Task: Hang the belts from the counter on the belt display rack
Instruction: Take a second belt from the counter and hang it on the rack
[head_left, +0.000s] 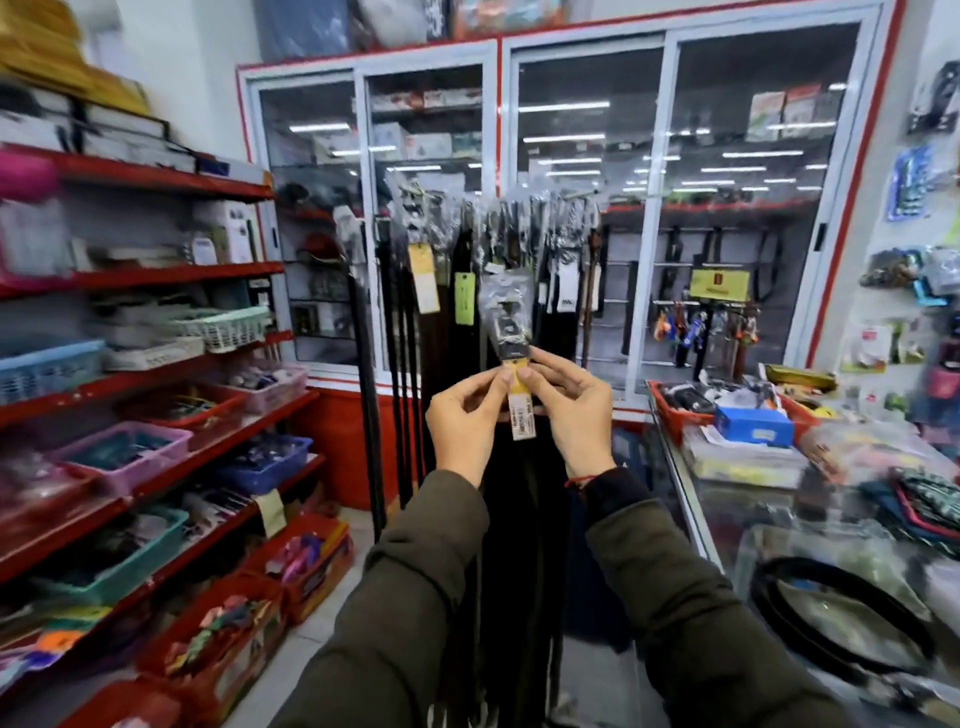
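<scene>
Two dark olive padded sleeves (415, 597) rise from six o'clock to the frame's centre, where the left hand (465, 415) and right hand (574, 410) both pinch the yellow-and-white paper tag (519, 410) of a black belt with a plastic-wrapped buckle (506, 317). That belt stands upright before the crowded belt display rack (519, 208) at twelve o'clock. At four o'clock, coiled black belts (831, 618) lie on the glass counter (727, 509).

Red shelves (171, 275), glass-fronted cabinets (587, 156) behind
</scene>
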